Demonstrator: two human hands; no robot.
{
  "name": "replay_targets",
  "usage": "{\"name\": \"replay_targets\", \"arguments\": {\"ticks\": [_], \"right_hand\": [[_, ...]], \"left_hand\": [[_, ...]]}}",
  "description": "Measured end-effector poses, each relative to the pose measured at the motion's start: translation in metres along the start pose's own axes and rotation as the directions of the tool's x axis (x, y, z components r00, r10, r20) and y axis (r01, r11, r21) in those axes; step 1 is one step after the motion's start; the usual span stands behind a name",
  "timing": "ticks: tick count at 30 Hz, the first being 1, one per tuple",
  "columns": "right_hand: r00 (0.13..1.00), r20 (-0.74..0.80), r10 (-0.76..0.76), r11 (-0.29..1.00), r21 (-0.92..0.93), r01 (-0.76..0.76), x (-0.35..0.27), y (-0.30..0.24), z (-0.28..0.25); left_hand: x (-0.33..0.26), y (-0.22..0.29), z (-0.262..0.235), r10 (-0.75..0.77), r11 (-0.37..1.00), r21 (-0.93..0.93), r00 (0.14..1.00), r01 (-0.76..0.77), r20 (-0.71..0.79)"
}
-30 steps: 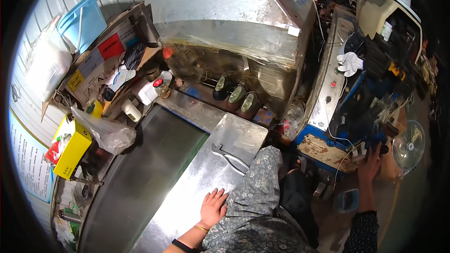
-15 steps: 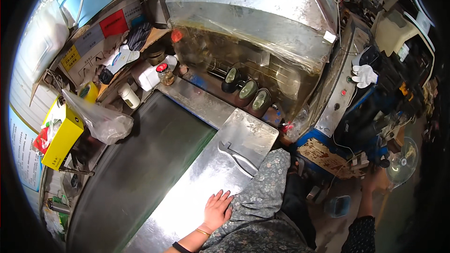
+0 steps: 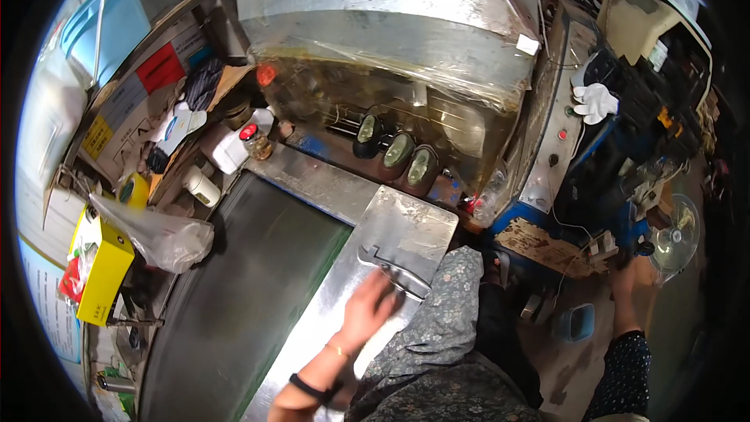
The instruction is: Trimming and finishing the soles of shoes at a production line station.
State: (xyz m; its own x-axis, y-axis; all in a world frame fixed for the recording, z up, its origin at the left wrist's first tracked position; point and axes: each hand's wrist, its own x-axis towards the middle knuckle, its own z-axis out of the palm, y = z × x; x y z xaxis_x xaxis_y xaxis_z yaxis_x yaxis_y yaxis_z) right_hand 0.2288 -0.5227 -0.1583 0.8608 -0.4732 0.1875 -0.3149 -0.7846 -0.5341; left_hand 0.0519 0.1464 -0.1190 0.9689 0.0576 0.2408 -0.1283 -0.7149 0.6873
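A pair of metal pincers [image 3: 400, 275] lies on the shiny metal plate [image 3: 406, 219] in front of me. My left hand [image 3: 369, 306] is over the plate at the handles of the pincers. It is blurred, and whether its fingers touch or grip the tool cannot be made out. Far out to the right reaches my right hand [image 3: 630, 280], beside a small clear-bladed fan [image 3: 675, 239]. Its fingers are lost among the dark clutter there. Several dark shoes, one of them this brown shoe [image 3: 422, 169], stand in the opening under the metal hood [image 3: 375, 39].
A dark conveyor belt [image 3: 242, 266] runs along the left of the plate. Beyond it are a yellow box [image 3: 105, 266], a plastic bag [image 3: 176, 242] and a red-lidded jar [image 3: 255, 143]. At right stand a blue machine [image 3: 539, 244], a white glove [image 3: 596, 103] and a blue bin [image 3: 576, 323].
My left hand has moved up and forward from the plate's near part to the pincers. My right hand stays by the fan. The whole view has shifted slightly.
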Motion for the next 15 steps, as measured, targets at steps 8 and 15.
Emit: {"name": "replay_targets", "arguments": {"ticks": [8,15], "right_hand": [[0.998,0.018,0.062,0.956,-0.287,-0.054,-0.01,-0.02,-0.002],[0.998,0.016,0.055,0.946,-0.322,-0.047,-0.023,-0.046,-0.015]], "left_hand": [[0.277,-0.075,0.062,-0.285,0.936,0.268,0.938,0.228,0.196],[0.331,-0.073,0.111,-0.628,0.772,0.311,0.738,0.554,0.245]]}}
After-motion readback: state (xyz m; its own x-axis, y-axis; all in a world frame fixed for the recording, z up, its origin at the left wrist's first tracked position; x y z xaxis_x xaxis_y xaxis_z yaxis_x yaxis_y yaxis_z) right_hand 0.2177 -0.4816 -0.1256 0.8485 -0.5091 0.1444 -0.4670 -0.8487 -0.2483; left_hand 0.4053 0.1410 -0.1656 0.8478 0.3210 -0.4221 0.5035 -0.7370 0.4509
